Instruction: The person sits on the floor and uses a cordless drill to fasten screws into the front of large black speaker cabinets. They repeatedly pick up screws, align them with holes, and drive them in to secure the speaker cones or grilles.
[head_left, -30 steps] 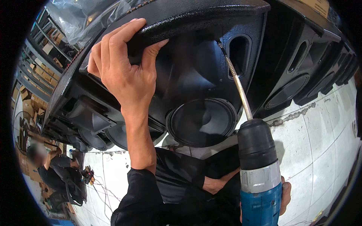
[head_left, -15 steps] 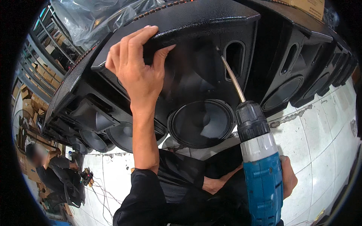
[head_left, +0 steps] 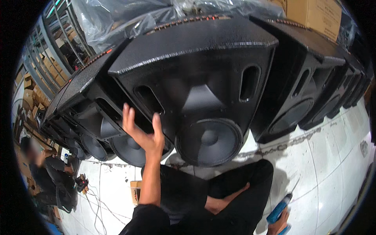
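A black speaker cabinet [head_left: 188, 43] stands right in front of me, with a horn in its upper part, a slot on either side and a round woofer [head_left: 209, 141] below. My left hand [head_left: 143, 131] hovers before its left side, thumb and fingers apart, holding nothing. Down at the lower right, my right hand [head_left: 279, 224] is wrapped round the grip of a blue cordless drill [head_left: 279, 209]. A long thin bit points from the drill up and to the right, over the white floor tiles, well apart from the speaker.
More black speakers stand in a row to the left [head_left: 94, 125] and right [head_left: 297, 94]. Clear plastic sheeting [head_left: 121, 23] and a cardboard box [head_left: 313, 17] lie behind. A small open carton [head_left: 135, 192] sits by my left forearm. Another person [head_left: 51, 176] sits at far left near cables.
The drill has gone from the speaker's right slot down to the lower right, near the floor. My left hand has left the speaker's top edge and dropped lower, with fingers spread.
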Demonstrator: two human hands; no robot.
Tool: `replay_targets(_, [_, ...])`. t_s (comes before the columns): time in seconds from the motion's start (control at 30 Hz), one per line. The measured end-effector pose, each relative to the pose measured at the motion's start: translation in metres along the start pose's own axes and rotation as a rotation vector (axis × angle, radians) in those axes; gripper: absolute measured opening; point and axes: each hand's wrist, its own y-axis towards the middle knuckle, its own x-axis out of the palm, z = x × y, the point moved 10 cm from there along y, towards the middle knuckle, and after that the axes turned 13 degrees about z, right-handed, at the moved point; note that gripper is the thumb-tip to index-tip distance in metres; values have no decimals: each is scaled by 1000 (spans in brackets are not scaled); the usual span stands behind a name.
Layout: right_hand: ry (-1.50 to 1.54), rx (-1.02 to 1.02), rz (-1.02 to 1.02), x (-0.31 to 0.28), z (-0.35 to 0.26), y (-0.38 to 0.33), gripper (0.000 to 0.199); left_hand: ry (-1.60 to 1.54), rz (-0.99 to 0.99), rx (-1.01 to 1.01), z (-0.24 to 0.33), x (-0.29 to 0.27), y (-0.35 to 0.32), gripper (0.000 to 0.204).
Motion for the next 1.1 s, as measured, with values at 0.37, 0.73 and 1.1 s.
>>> replay_targets(0.37, [-272,-197,-220,107,35,4,54,-140,-477,-817,-117,27,-182,62])
replay_targets(0.73, [1292,146,-299,234,-350,168,70,-103,-435,-771,-184,21,-277,71])
replay_targets(1.1, [1324,246,-540,307,-336,186,87,-131,-394,-823,-164,42,-255,81])
